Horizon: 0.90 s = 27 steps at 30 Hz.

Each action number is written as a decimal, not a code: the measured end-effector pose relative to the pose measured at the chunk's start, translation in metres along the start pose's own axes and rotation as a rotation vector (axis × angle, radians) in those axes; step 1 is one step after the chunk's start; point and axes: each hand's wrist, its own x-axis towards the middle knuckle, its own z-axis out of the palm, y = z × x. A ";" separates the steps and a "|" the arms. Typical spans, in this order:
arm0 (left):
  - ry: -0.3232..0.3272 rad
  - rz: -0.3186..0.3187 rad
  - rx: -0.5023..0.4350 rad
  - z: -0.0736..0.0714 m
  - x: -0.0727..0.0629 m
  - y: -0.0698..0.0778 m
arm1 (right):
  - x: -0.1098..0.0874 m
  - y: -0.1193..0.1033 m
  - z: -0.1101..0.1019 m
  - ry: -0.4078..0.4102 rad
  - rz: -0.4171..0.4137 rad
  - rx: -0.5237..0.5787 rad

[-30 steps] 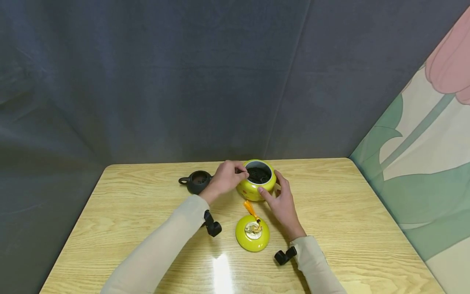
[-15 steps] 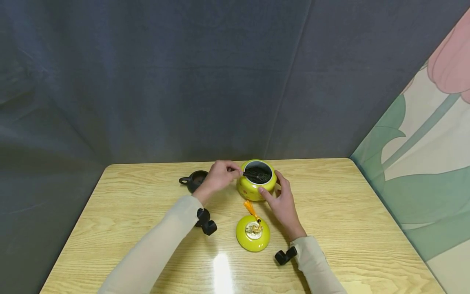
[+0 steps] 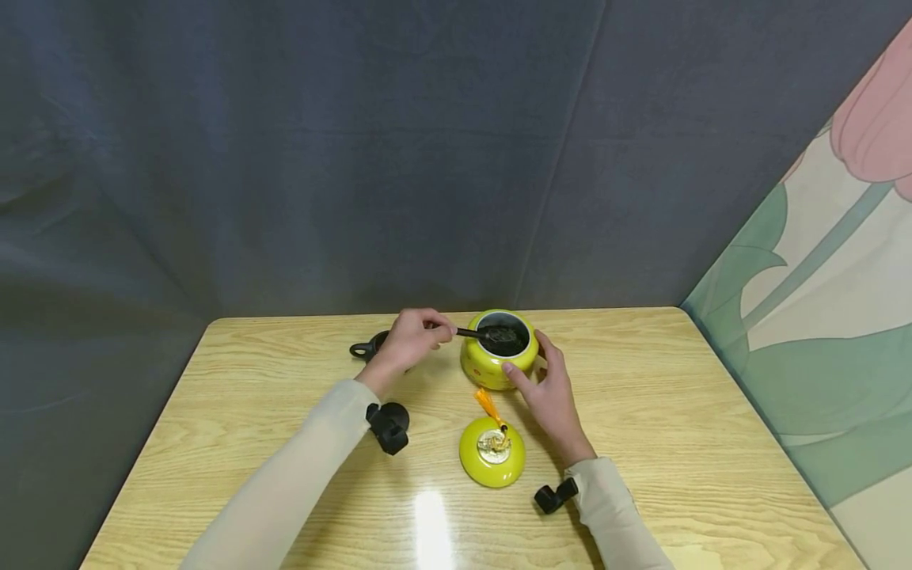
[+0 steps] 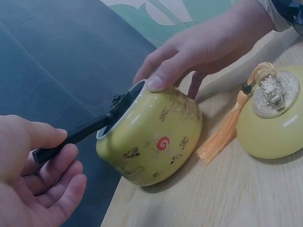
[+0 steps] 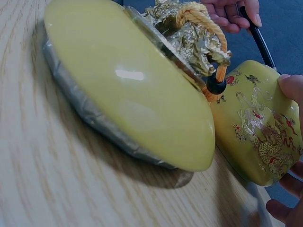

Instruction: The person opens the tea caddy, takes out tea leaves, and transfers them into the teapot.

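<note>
My left hand pinches the black handle of a tea scoop between thumb and fingers. The scoop's tip, with dark tea leaves on it, is at the mouth of a yellow tea jar. Dark leaves also show inside the jar. My right hand grips the jar's right side, thumb at the front and fingers round the back. Nearer to me lies the jar's yellow lid, which has a gold knob and an orange tassel. Behind my left hand is a small black teapot, partly hidden.
Beside my left wrist camera a small round black thing sits on the wooden table, partly covered. A dark curtain hangs behind the table, and a flower-patterned cloth is at the right.
My left hand has drawn back to the left, lifting the tea scoop out of the leaves to the jar's mouth. It now covers more of the teapot. My right hand stays on the jar.
</note>
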 end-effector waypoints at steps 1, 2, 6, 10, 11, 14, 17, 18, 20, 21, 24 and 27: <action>0.003 -0.001 -0.013 -0.001 0.000 -0.001 | 0.000 0.000 0.000 -0.002 0.000 0.001; 0.007 0.003 -0.022 -0.002 0.000 -0.002 | 0.000 0.001 0.000 -0.004 0.001 0.001; 0.020 0.012 -0.047 -0.007 0.000 -0.004 | 0.001 0.001 -0.001 -0.011 0.003 0.008; 0.027 0.021 -0.059 -0.012 -0.002 -0.004 | 0.001 0.003 -0.002 -0.013 0.003 0.004; 0.029 0.025 -0.057 -0.013 -0.003 -0.004 | 0.002 0.003 -0.002 -0.014 0.004 0.000; 0.040 0.025 -0.061 -0.016 -0.005 -0.005 | 0.002 0.004 -0.002 -0.020 0.007 -0.009; 0.047 0.010 -0.076 -0.020 -0.006 -0.005 | 0.003 0.005 -0.002 -0.022 0.007 -0.007; 0.048 0.007 -0.085 -0.022 -0.006 -0.005 | 0.004 0.005 -0.002 -0.022 0.005 -0.005; 0.046 0.005 -0.106 -0.025 -0.008 -0.006 | 0.004 0.005 -0.003 -0.022 0.002 -0.003; 0.046 0.007 -0.113 -0.027 -0.009 -0.006 | 0.004 0.005 -0.003 -0.021 0.001 -0.004; 0.047 0.023 -0.128 -0.032 -0.011 -0.008 | 0.005 0.006 -0.003 -0.022 0.002 -0.012; 0.055 0.030 -0.137 -0.037 -0.014 -0.009 | 0.004 0.004 -0.005 -0.023 0.002 -0.019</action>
